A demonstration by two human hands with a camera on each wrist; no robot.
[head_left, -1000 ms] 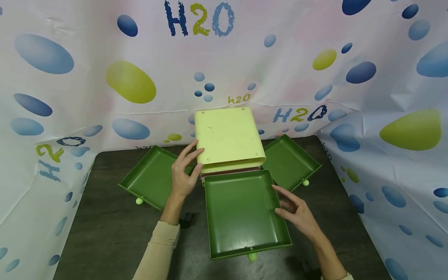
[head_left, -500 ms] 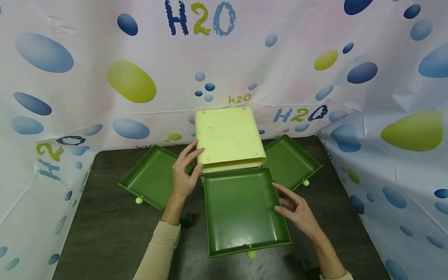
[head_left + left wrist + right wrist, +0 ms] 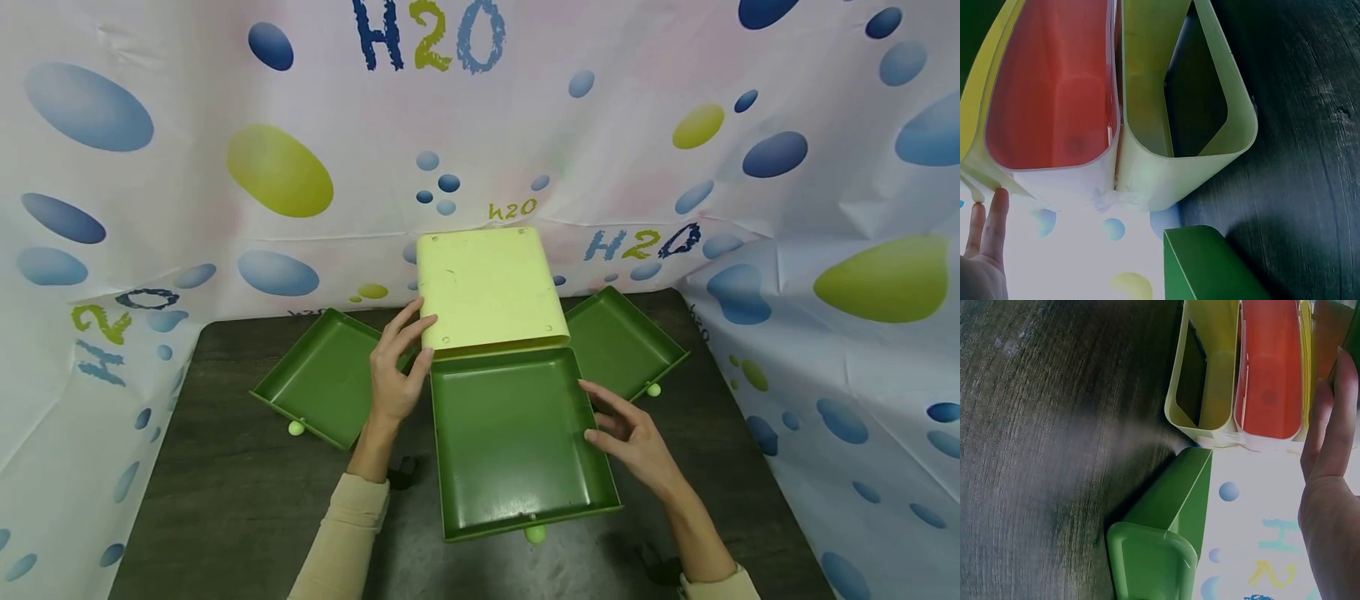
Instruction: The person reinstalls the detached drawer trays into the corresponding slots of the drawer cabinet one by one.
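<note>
A light-yellow drawer case (image 3: pixel 491 287) stands at the back middle. In the left wrist view, its stack shows a red-lined section (image 3: pixel 1054 94) and a pale green section (image 3: pixel 1147 100) with open fronts. My left hand (image 3: pixel 393 375) rests its fingertips on the case's left side. A shallow green drawer (image 3: pixel 517 433) with a round light-green knob (image 3: pixel 535 534) is level with the top section, its back edge at the mouth. Along the drawer's right wall my right hand (image 3: pixel 633 442) holds it, thumb at the rim; its other fingers are partly hidden.
Two more green drawers lie on the dark table (image 3: pixel 247 500): the left drawer (image 3: pixel 318 375) beyond my left forearm, and the right drawer (image 3: pixel 622 342) beside the case. A printed white curtain (image 3: pixel 187 208) hangs close around the back and sides.
The green drawer has moved away from me to the case's mouth, with my right hand following it. My left hand has stayed against the case.
</note>
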